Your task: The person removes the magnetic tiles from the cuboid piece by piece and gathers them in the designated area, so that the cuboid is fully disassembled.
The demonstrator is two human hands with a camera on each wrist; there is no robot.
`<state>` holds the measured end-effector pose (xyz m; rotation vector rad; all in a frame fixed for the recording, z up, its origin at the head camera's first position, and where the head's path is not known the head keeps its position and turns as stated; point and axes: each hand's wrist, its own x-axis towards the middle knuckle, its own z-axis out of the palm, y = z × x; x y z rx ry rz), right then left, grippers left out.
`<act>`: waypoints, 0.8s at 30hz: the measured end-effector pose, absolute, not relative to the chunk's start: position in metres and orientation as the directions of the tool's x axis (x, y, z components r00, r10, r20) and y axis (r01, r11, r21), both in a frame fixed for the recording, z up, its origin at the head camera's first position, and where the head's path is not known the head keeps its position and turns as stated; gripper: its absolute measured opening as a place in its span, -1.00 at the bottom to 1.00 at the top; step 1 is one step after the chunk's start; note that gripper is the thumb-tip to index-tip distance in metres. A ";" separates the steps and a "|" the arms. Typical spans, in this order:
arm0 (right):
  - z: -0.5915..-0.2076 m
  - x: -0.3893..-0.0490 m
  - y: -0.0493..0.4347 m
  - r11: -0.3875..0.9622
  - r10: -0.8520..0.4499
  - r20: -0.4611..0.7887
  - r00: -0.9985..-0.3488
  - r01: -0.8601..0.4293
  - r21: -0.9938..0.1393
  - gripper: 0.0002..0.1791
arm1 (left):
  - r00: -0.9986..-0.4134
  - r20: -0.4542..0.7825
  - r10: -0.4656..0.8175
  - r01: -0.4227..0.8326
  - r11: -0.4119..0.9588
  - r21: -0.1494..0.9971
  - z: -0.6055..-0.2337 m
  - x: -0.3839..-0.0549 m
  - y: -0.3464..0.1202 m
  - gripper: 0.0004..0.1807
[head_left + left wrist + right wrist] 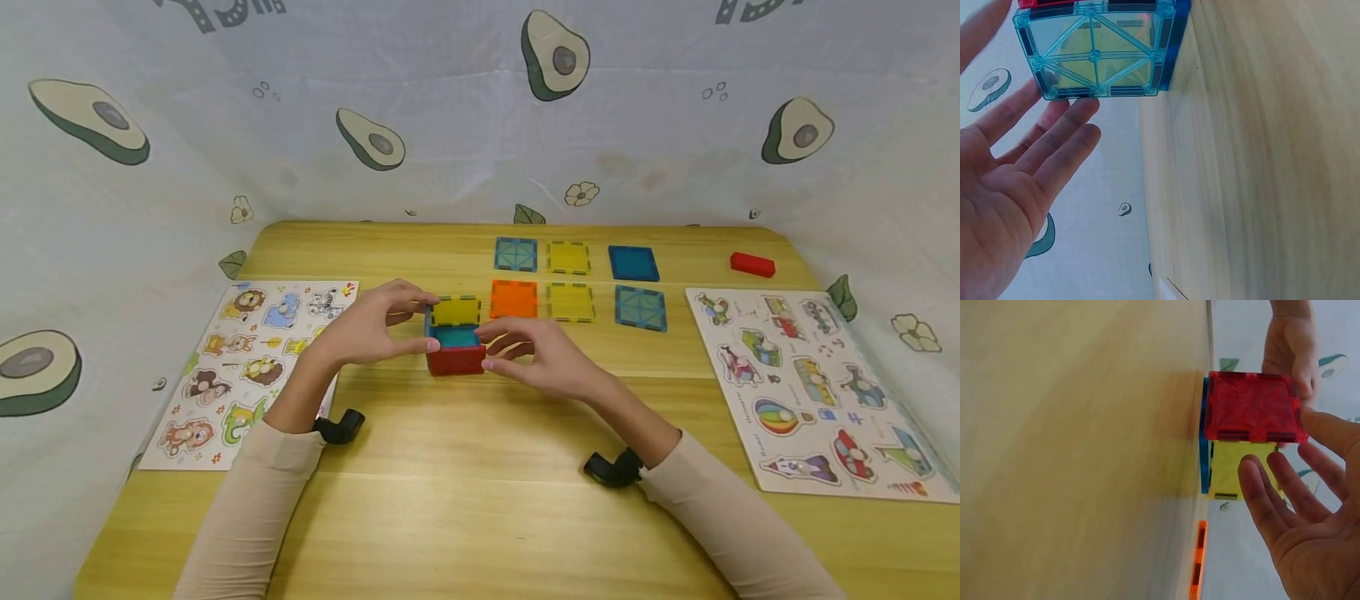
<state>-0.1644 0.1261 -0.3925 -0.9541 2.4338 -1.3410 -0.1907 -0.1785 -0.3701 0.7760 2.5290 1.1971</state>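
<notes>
A small open-topped box of translucent magnetic tiles stands at mid-table, with a red front tile (456,361), a yellow back tile (456,312) and a blue floor tile (456,337). My left hand (366,325) holds its left side, thumb at the front corner and fingers at the rear edge. That side is a light blue tile with crossing bars (1093,56) in the left wrist view. At the right, my right hand (546,356) holds the box, thumb by the red tile's edge. Its fingers partly cover a yellow side tile (1225,465) in the right wrist view.
Behind and right of the box lie flat tiles: an orange tile (513,298), two yellow ones (568,257) and several blue ones (633,262). A red block (752,265) lies at the back right. An animal puzzle board (247,367) flanks the left, a vehicle puzzle board (821,392) the right.
</notes>
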 end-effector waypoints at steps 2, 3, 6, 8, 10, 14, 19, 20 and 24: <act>-0.393 -0.165 0.124 0.378 -0.626 0.124 -0.770 -0.439 -0.816 -0.52 | -0.830 0.011 0.557 0.361 0.523 0.772 -0.370 -0.191 -0.179 -0.31; -0.393 -0.165 0.122 0.381 -0.625 0.122 -0.771 -0.438 -0.814 -0.52 | -0.830 0.011 0.557 0.362 0.524 0.771 -0.370 -0.191 -0.179 -0.33; -0.393 -0.165 0.117 0.388 -0.626 0.117 -0.771 -0.438 -0.811 -0.53 | -0.829 0.016 0.559 0.367 0.523 0.769 -0.370 -0.191 -0.180 -0.36; -0.393 -0.165 0.114 0.392 -0.630 0.115 -0.768 -0.443 -0.806 -0.55 | -0.830 0.018 0.558 0.369 0.523 0.768 -0.370 -0.191 -0.180 -0.37; -0.394 -0.166 0.110 0.396 -0.635 0.118 -0.763 -0.453 -0.799 -0.56 | -0.831 0.019 0.556 0.368 0.523 0.769 -0.370 -0.191 -0.180 -0.38; -0.395 -0.168 0.104 0.410 -0.641 0.124 -0.758 -0.475 -0.779 -0.62 | -0.835 0.020 0.550 0.361 0.519 0.775 -0.370 -0.190 -0.179 -0.38; -0.397 -0.169 0.101 0.416 -0.643 0.133 -0.754 -0.490 -0.766 -0.71 | -0.837 0.024 0.547 0.353 0.506 0.787 -0.370 -0.189 -0.177 -0.38; -0.396 -0.169 0.101 0.415 -0.642 0.135 -0.755 -0.490 -0.766 -0.72 | -0.836 0.025 0.548 0.353 0.503 0.789 -0.370 -0.188 -0.177 -0.38; -0.395 -0.168 0.102 0.411 -0.634 0.140 -0.761 -0.485 -0.772 -0.77 | -0.837 0.026 0.546 0.347 0.494 0.797 -0.369 -0.188 -0.176 -0.38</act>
